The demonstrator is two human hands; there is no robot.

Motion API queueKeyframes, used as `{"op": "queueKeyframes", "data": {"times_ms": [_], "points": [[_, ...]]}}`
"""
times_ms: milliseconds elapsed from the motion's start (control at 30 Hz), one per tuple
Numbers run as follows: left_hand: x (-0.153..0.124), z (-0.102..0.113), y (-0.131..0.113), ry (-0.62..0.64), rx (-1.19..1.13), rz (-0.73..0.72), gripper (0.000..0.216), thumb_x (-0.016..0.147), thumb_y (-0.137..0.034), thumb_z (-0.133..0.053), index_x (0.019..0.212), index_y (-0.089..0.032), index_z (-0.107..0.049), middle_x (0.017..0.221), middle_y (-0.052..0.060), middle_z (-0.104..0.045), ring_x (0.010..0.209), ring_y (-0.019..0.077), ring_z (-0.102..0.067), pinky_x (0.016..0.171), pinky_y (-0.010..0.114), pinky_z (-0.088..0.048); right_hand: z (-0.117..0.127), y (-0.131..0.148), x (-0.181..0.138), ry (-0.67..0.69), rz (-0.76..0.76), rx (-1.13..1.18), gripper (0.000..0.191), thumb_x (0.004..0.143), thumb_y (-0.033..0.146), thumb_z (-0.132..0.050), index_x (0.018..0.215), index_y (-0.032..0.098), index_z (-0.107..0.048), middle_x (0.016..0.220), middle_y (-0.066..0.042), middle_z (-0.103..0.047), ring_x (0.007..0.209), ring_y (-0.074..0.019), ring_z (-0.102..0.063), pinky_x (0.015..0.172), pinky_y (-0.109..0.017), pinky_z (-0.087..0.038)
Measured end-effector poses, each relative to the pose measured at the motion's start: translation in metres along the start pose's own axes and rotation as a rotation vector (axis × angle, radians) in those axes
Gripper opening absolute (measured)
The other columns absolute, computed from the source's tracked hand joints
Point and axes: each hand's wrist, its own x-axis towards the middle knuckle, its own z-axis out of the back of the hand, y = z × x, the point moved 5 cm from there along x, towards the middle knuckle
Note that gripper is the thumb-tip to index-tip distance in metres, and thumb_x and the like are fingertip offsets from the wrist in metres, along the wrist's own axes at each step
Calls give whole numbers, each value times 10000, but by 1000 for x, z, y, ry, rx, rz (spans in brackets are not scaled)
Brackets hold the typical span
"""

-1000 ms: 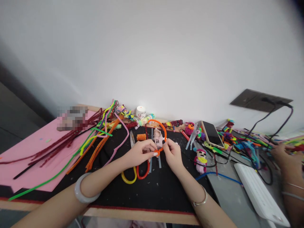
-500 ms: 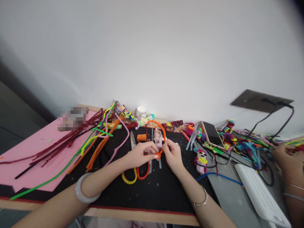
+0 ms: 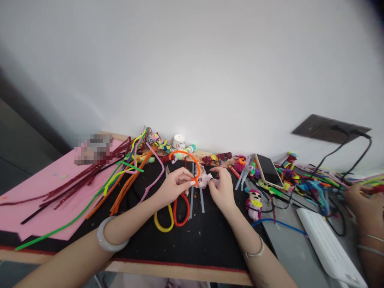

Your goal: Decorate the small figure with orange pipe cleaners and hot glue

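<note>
My left hand (image 3: 180, 185) pinches the coiled end of an orange pipe cleaner (image 3: 196, 160), whose free length arches up and to the left. Thumb and forefinger of my right hand (image 3: 221, 188) close on the edge of a small pale pink object (image 3: 204, 179); its kind is unclear, and my fingers partly cover it. Below my left hand, the yellow and red handles of scissors (image 3: 181, 210) lie on the black mat (image 3: 210, 244). Thin translucent sticks (image 3: 202, 201) lie between my hands.
Pipe cleaners (image 3: 120, 188) spread over a pink sheet (image 3: 36, 200) at left. A paper cup (image 3: 179, 142) stands by the wall. At right are a small doll (image 3: 254, 204), a phone (image 3: 269, 170), cables, a white power strip (image 3: 328, 244) and another person's hand (image 3: 360, 200).
My right hand has let go of the orange pipe cleaner and moved to the pale pink object, which has turned. The pipe cleaner's loop has swung left in my left hand.
</note>
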Motion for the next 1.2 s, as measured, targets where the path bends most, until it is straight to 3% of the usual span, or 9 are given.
{"op": "queueKeyframes", "data": {"times_ms": [233, 433, 567, 733, 867, 1000, 1200], "points": [[4, 11, 1, -90, -32, -25, 184, 755, -246, -629, 820, -155, -482, 711, -11, -612, 441, 48, -494, 461, 190, -392, -11, -4, -4, 203, -45, -358, 486, 662, 196, -517, 1148, 210, -489, 1095, -97, -514, 963, -282, -446, 764, -387, -358], [4, 16, 2, -121, -41, -42, 175, 758, -239, -626, 851, -162, -498, 693, -29, -591, 453, 47, -488, 468, 186, -379, -14, -16, -4, 248, -109, -363, 471, 657, 209, -554, 1127, 206, -522, 995, -86, -587, 924, -277, -462, 736, -355, -348], [6, 19, 0, -141, -49, -59, 182, 762, -245, -626, 866, -167, -498, 667, -41, -581, 455, 48, -484, 469, 182, -371, -11, -24, 2, 191, -138, -170, 352, 682, 241, -569, 1029, 179, -581, 939, -82, -622, 851, -242, -516, 731, -329, -374], [7, 23, 1, -168, -45, -50, 208, 756, -254, -632, 888, -165, -499, 705, -25, -610, 451, 46, -487, 463, 181, -373, -13, -33, 4, 140, -282, 326, 245, 710, 298, -577, 918, 176, -617, 850, -45, -651, 734, -192, -563, 660, -280, -414], [8, 23, 1, -171, -41, -58, 208, 755, -252, -632, 892, -166, -502, 698, -27, -607, 444, 43, -484, 456, 176, -369, -22, -38, 0, 163, -362, 659, 282, 696, 344, -623, 923, 179, -595, 768, -28, -629, 638, -152, -539, 561, -251, -410], [8, 24, 2, -186, -20, -55, 207, 760, -260, -626, 900, -168, -504, 692, -26, -600, 443, 45, -487, 452, 174, -366, -30, -39, -4, 322, -423, 784, 275, 680, 416, -639, 766, 175, -537, 501, 49, -464, 429, -86, -383, 415, -211, -293], [8, 24, 3, -183, -21, -46, 214, 758, -268, -626, 909, -173, -507, 708, -22, -605, 444, 43, -483, 451, 172, -366, -29, -34, -4, 371, -487, 816, 324, 639, 441, -651, 741, 171, -504, 495, 57, -461, 421, -70, -369, 406, -202, -267]]}}
